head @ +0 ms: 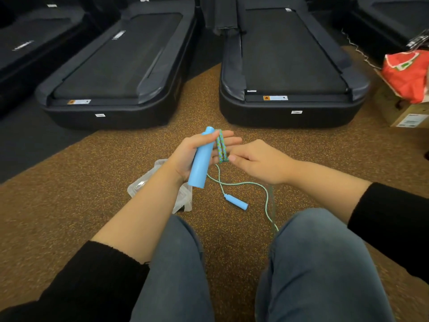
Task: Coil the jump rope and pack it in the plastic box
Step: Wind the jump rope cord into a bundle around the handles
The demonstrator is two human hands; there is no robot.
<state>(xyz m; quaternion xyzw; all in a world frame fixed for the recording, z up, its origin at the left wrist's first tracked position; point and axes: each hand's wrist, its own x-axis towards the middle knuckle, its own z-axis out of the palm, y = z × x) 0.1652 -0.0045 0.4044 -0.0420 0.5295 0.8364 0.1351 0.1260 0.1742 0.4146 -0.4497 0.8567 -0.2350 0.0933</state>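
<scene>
- One jump rope (246,184), a thin blue-and-green braided cord with two light blue handles, is partly in the person's hands and partly on the floor.
- The first handle (201,159) lies along the left hand (197,154), palm up, the thumb pressing it down near its top end; the other fingers (228,141) are stretched out flat.
- A couple of short loops of cord (221,145) run across those flat fingers, just beside the handle.
- The right hand (257,160) sits close against the left, its fingertips pinching the bottom of the loops.
- From there the loose cord drops, crosses itself once, and trails across the speckled brown floor (232,89) toward the right knee.
- The second handle (236,202) lies on the floor between the knees and the hands, held by neither hand.
- One clear plastic box (183,201) rests on the floor under the left forearm, mostly hidden by it; the rope is outside it.
- Two jeans-clad knees fill the bottom of the view, with two black sleeves pushed up the arms.
- Beyond stand two full treadmills (120,66) side by side, with parts of more at either edge.
- At far right, one cardboard box (404,112) carries a red bag (406,73).
</scene>
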